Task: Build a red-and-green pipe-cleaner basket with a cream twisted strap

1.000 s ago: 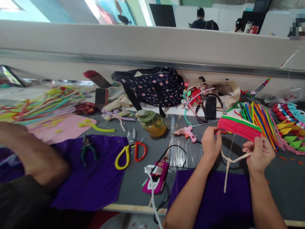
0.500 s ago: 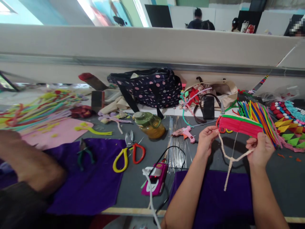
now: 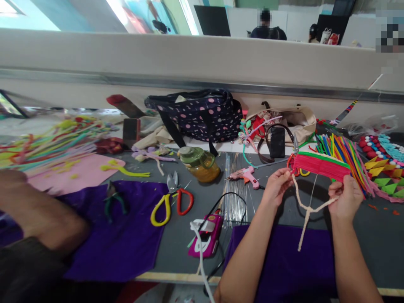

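Note:
Between my two hands hangs a pink-red panel (image 3: 322, 166) with a green and white top edge. My left hand (image 3: 280, 185) pinches its left end, and my right hand (image 3: 345, 195) grips its right lower corner. A cream fuzzy Y-shaped piece (image 3: 307, 209) hangs below the panel, its arms reaching up to both hands and its stem pointing down. A thin clear line runs from the panel to its fork. Under my forearms lies a purple cloth (image 3: 299, 261).
Left of my hands are a pink glue gun (image 3: 244, 176), a magenta device (image 3: 206, 235), a jar (image 3: 200, 164) and scissors (image 3: 172, 198). Colourful stems (image 3: 342, 162) lie behind my right hand. Another person's arm (image 3: 41, 214) rests at the far left, near pliers (image 3: 114, 201).
The view has shifted slightly. The panel's left end sits a little farther right, and its left edge is slightly tilted. Both hands keep their hold.

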The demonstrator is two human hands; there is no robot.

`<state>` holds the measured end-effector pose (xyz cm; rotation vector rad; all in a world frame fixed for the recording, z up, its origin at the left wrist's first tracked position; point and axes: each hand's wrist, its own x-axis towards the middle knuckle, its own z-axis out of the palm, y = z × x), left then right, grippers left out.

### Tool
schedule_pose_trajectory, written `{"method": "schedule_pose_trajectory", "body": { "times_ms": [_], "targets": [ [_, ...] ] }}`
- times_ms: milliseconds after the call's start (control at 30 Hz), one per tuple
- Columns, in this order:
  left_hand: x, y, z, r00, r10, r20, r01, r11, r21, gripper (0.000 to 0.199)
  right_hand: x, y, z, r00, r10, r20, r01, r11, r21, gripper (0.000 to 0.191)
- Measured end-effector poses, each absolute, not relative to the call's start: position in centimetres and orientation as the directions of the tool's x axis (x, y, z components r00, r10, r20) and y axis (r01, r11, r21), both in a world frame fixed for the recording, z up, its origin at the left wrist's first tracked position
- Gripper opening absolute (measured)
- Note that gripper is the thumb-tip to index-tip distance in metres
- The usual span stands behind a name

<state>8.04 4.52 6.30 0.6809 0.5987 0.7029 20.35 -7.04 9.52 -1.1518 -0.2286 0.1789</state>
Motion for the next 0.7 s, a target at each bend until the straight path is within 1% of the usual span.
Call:
{"method": "schedule_pose_trajectory", "body": {
  "times_ms": [33, 67, 100, 133, 167, 200, 267, 333, 400, 567, 700],
  "targets": [
    [8.1, 4.4, 6.4, 0.524, 0.825, -0.211, -0.365, 0.441, 0.820, 0.033, 20.3, -7.1, 9.6, 0.964, 0.248, 0.093, -0.013, 0.397, -0.918, 0.033],
    [8.2, 4.2, 6.6, 0.417, 0.900, -0.129, -0.318, 0.277, 0.907, 0.034, 20.2, -7.1, 9.7, 0.965, 0.242, 0.097, -0.007, 0.395, -0.919, 0.032],
    [8.2, 4.0, 6.8, 0.314, 0.949, -0.015, -0.223, 0.090, 0.971, 0.034, 20.1, -7.1, 9.8, 0.966, 0.240, 0.099, -0.003, 0.392, -0.920, 0.032],
    [8.1, 3.8, 7.0, 0.240, 0.964, 0.113, -0.088, -0.095, 0.992, 0.032, 19.9, -7.1, 9.9, 0.965, 0.241, 0.100, -0.001, 0.388, -0.922, 0.031],
    [8.1, 3.6, 7.1, 0.205, 0.950, 0.236, 0.062, -0.254, 0.965, 0.029, 19.8, -7.1, 10.0, 0.965, 0.241, 0.100, -0.001, 0.384, -0.923, 0.031],
    [8.0, 3.3, 7.3, 0.209, 0.918, 0.337, 0.196, -0.377, 0.905, 0.026, 19.6, -7.2, 10.1, 0.965, 0.243, 0.100, 0.000, 0.380, -0.925, 0.031],
    [7.9, 3.0, 7.4, 0.270, 0.848, 0.455, 0.365, -0.528, 0.767, 0.023, 19.2, -7.2, 10.2, 0.964, 0.244, 0.107, 0.010, 0.370, -0.929, 0.031],
    [7.8, 2.8, 7.4, 0.320, 0.810, 0.491, 0.438, -0.586, 0.681, 0.023, 18.9, -7.3, 10.4, 0.960, 0.252, 0.120, 0.022, 0.359, -0.933, 0.030],
    [7.8, 2.8, 7.2, 0.337, 0.799, 0.497, 0.475, -0.601, 0.643, 0.022, 18.6, -7.3, 10.6, 0.955, 0.268, 0.127, 0.027, 0.349, -0.937, 0.031],
    [7.8, 3.0, 7.1, 0.320, 0.792, 0.520, 0.517, -0.605, 0.605, 0.020, 17.8, -7.5, 10.9, 0.945, 0.298, 0.134, 0.023, 0.347, -0.938, 0.031],
    [7.8, 3.1, 7.1, 0.307, 0.793, 0.527, 0.524, -0.602, 0.602, 0.019, 17.5, -7.5, 11.0, 0.936, 0.316, 0.153, 0.033, 0.354, -0.935, 0.031]
  ]
}}
